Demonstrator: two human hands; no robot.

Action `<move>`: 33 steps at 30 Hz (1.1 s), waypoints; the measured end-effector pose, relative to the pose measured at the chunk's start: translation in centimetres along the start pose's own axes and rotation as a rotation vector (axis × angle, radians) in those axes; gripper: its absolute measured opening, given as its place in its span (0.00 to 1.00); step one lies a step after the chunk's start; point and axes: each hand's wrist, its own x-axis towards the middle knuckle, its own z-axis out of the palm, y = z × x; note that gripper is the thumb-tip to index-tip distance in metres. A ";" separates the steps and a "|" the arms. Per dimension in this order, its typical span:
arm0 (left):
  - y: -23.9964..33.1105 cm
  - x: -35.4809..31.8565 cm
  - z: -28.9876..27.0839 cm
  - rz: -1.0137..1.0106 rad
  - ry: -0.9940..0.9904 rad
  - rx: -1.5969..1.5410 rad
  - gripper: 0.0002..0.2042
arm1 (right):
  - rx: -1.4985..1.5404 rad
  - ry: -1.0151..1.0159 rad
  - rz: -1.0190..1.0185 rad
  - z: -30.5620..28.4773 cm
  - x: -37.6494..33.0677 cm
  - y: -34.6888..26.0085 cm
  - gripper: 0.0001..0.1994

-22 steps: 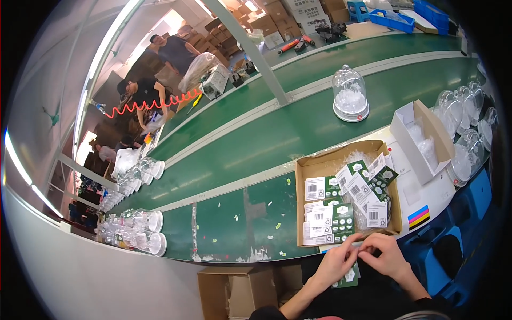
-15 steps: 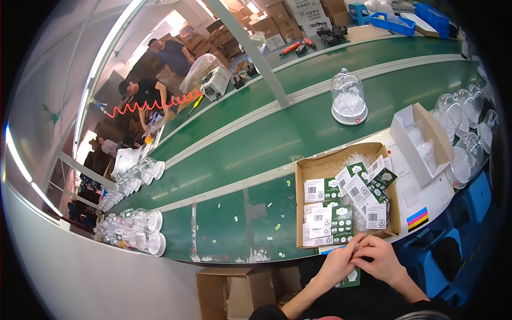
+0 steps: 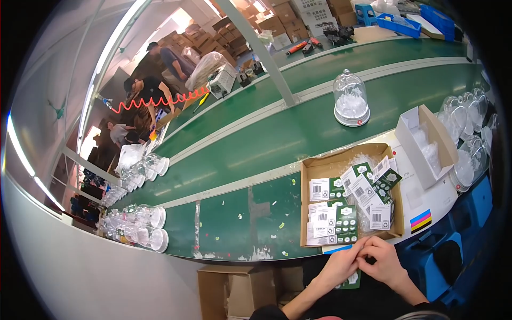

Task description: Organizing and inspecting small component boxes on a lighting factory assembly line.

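Observation:
My left hand (image 3: pixel 341 262) and my right hand (image 3: pixel 382 261) meet just in front of the near edge of the bench. Both have their fingers bent and pinched together, fingertips touching; what is between them is too small or hidden to name. A green printed card (image 3: pixel 349 281) shows below the hands, partly covered by my left hand and wrist. Right beyond them sits an open cardboard tray (image 3: pixel 305 208) with several green-and-white cards (image 3: pixel 324 218) and crumpled clear plastic (image 3: pixel 362 160) inside.
One clear dome on a round base (image 3: pixel 352 101) stands on the green conveyor (image 3: pixel 256 125). More domes (image 3: pixel 152 229) lie at left, others (image 3: pixel 469 154) at right beside a white box (image 3: pixel 426 144). A cardboard box (image 3: pixel 234 290) is below the bench, blue stools (image 3: pixel 437 256) at right. People work far left.
The view has shifted slightly, so the bench things appear a little further right. My hands stay together, with only small finger movement. People in the background have moved a little.

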 end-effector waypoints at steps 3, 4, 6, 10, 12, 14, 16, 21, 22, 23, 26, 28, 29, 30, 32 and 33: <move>0.6 0.4 -0.8 -0.004 -0.038 -0.040 0.28 | 0.052 0.018 0.031 -0.4 -0.1 0.3 0.05; 0.9 0.3 -1.0 -0.003 -0.038 -0.042 0.28 | 0.086 0.041 0.052 -0.4 -0.2 0.4 0.04; 1.2 0.3 -1.2 -0.033 -0.098 -0.017 0.26 | 0.141 0.036 0.088 -0.8 -0.2 0.0 0.04; 0.9 0.3 -1.0 0.034 -0.090 -0.003 0.25 | 0.193 0.042 0.103 -0.9 -0.4 0.8 0.03; 0.7 0.2 -1.4 0.009 -0.127 -0.077 0.25 | 0.198 0.048 0.109 -0.6 -0.2 0.9 0.03; 0.7 0.3 -1.6 0.027 -0.129 -0.148 0.24 | 0.197 0.049 0.105 -0.7 0.0 0.5 0.04; 1.3 0.1 -1.7 0.047 -0.127 -0.212 0.24 | 0.224 0.057 0.103 -0.7 -0.3 0.3 0.03; 0.9 0.1 -2.1 -0.052 -0.172 -0.593 0.23 | 0.225 0.021 0.092 -0.5 0.2 0.5 0.03; 0.5 0.0 -2.1 -0.051 -0.170 -0.592 0.23 | 0.293 -0.002 0.132 -0.5 0.4 0.2 0.02; 0.2 -0.2 -2.0 -0.073 -0.196 -0.703 0.22 | 0.363 -0.025 0.173 -0.5 0.4 0.0 0.02; -0.4 -0.4 -2.3 -0.100 -0.238 -0.670 0.22 | 0.327 -0.026 0.137 -0.4 0.4 -0.2 0.02; -0.3 -0.3 -2.7 -0.104 -0.257 -0.528 0.22 | 0.362 -0.016 0.169 -0.1 0.2 0.0 0.02; 0.0 -0.1 -2.9 -0.127 -0.278 -0.458 0.22 | 0.395 -0.012 0.196 -0.1 0.1 0.3 0.02; 0.3 0.0 -3.0 -0.150 -0.299 -0.389 0.22 | 0.394 -0.013 0.195 0.1 -0.1 0.5 0.02; 0.2 -0.3 -2.6 -0.140 -0.277 -0.417 0.22 | 0.505 -0.002 0.239 0.5 -0.5 1.1 0.02; 0.0 -0.5 -2.3 -0.130 -0.256 -0.443 0.22 | 0.502 -0.003 0.236 0.6 -0.6 1.3 0.02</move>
